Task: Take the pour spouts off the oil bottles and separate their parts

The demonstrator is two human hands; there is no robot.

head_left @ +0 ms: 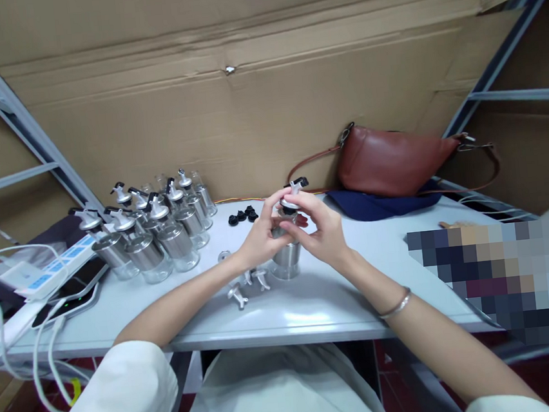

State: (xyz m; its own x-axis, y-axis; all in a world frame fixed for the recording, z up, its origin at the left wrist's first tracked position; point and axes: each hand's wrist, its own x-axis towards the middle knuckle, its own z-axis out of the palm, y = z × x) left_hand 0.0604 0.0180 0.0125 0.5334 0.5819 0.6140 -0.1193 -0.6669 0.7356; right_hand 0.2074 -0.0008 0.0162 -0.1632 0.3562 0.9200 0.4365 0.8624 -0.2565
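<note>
Brown cardboard (247,124) is seen behind the grey table (352,302), well beyond the fingers. By the head view, one bottle (287,266) is stood upright on the table, directly below the fingers, and its steel band is left visible under them. Above it, a silver spout (297,189) is pinched at its collar by the fingertips of both the left hand (259,236) and the right hand (324,227). Both index fingers are bent toward the collar, and the thumbs are placed lower, near the neck of the bottle. Because the neck is mostly covered, it cannot be told how deep the spout is seated.

Toward the lower left of the fingers, loose spouts (237,296) are scattered, partly hidden by the left forearm. Just beyond the left fingers, black caps (241,216) are gathered. Farther left, a group of bottles (148,260) is placed close together, many of them fitted with spouts; past these, a power strip (61,266) is laid. To the right and beyond the fingers, a brown bag (391,159) is rested on dark blue cloth (381,206).
</note>
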